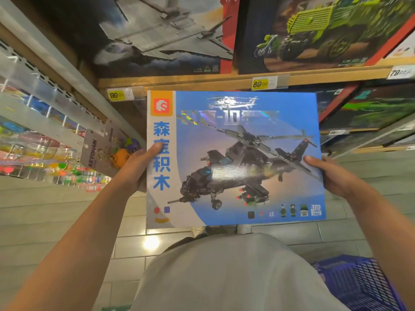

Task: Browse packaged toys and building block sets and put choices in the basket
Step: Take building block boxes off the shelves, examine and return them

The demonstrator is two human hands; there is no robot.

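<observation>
**Blue helicopter set, held up for a look**

Blue cardboard, glossy, big black chopper printed on the front: helicopter box (234, 158) held upright in mid-air, facing the camera, just in front of the shelves. Gripped on both sides, left hand (137, 169) with thumb lying over the front of the white strip, right hand (332, 176) with thumb pressed on the right edge, the other fingers out of sight behind. Not in the basket yet.

Blue basket (359, 283) down at lower right on the floor, beside the grey shirt, well below the box. Contents hard to make out.

Behind the box: wooden shelf (202, 80) with yellow price tags (260, 83), a jet box (161, 34) and a green truck box (332, 30) standing on it. Keychain cards (105, 149) hanging just left of the left hand.

Stuff that could go sideways, just guessing: slick surface plus an edge-only grip, so could slip on the way down. Wide box against a fairly narrow basket, so might catch the rim and tip out. Swinging left could snag those keychains.
</observation>
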